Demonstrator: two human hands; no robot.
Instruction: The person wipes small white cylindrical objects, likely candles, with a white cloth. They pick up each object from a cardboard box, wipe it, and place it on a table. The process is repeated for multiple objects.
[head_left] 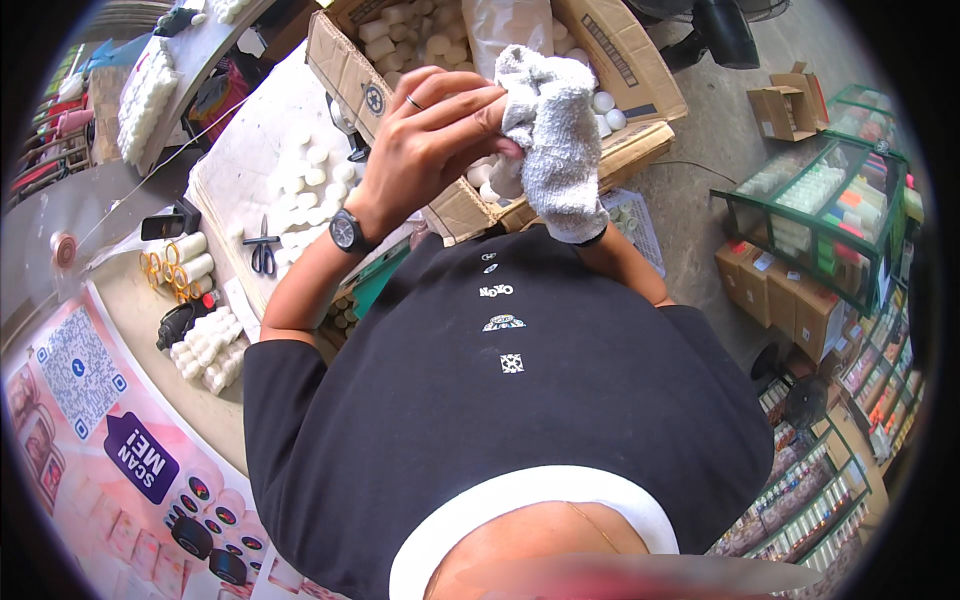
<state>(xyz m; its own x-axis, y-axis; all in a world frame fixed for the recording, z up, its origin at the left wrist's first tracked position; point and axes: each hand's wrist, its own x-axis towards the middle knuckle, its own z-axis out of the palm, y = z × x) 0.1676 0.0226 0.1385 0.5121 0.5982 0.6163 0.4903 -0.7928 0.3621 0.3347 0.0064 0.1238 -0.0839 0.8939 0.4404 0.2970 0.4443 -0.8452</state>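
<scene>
Glove [555,140], grey knit, covers the right hand [565,170] at 12 o'clock over the cardboard box [640,70]. Left hand [430,140] pinches its edge, apparently mid-fitting; next, seat it fully.

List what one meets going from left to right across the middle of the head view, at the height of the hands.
Orange-capped small bottles → scissors → left hand, with wristwatch and ring → right hand in a grey-white cloth glove → green-framed rack of bottles.

open brown cardboard box [640,60] ahead – pink poster [110,440] lower left
</scene>
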